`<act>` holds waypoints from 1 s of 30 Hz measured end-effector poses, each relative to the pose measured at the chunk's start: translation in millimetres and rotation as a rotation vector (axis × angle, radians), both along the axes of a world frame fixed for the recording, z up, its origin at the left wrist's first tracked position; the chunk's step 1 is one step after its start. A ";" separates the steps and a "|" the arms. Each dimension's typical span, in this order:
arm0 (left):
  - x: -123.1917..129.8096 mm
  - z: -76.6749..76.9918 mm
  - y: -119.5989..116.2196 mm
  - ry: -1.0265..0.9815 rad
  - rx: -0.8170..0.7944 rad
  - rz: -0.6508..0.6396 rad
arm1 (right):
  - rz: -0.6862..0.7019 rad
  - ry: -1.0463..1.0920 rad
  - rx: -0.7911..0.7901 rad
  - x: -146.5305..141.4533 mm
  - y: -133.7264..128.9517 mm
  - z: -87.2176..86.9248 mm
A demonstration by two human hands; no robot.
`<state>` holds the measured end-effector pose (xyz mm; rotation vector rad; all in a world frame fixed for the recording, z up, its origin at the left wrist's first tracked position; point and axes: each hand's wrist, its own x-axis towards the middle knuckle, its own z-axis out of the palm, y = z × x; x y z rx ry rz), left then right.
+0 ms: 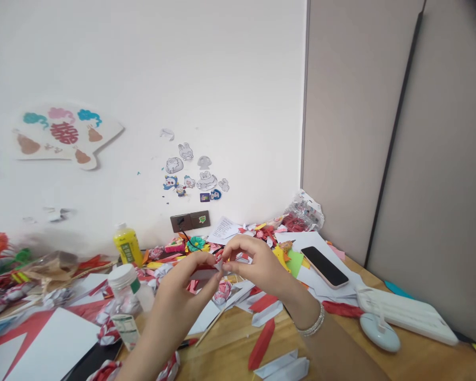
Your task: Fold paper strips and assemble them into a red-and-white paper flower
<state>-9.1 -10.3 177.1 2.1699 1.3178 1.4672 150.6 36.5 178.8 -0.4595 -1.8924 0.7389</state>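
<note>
My left hand (190, 286) and my right hand (254, 262) meet above the middle of the table, fingertips nearly touching. Between them is a small piece of folded red and white paper (219, 260), pinched by both hands; its shape is mostly hidden by the fingers. Just below lie a pink paper rosette (222, 291) and folded white and red strips. Nearer the front edge are a red folded strip (262, 344) and white folded strips (283, 366).
A clear jar (125, 301) and a yellow bottle (127, 246) stand left. White sheets (59, 344) lie front left. To the right are a phone (324, 266), a white keyboard (408, 315) and a mouse (380, 332). Paper scraps line the wall.
</note>
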 end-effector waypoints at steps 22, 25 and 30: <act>-9.7 -14.4 26.3 -0.084 -0.360 -0.005 | -0.115 -0.257 0.002 -2.0 12.0 -12.5; -10.3 -17.2 28.5 -0.090 -0.329 0.014 | -0.196 -0.297 0.126 -4.9 11.0 -14.4; -11.6 -18.2 31.2 -0.093 -0.329 -0.018 | -0.300 -0.303 0.334 -9.7 9.6 -15.7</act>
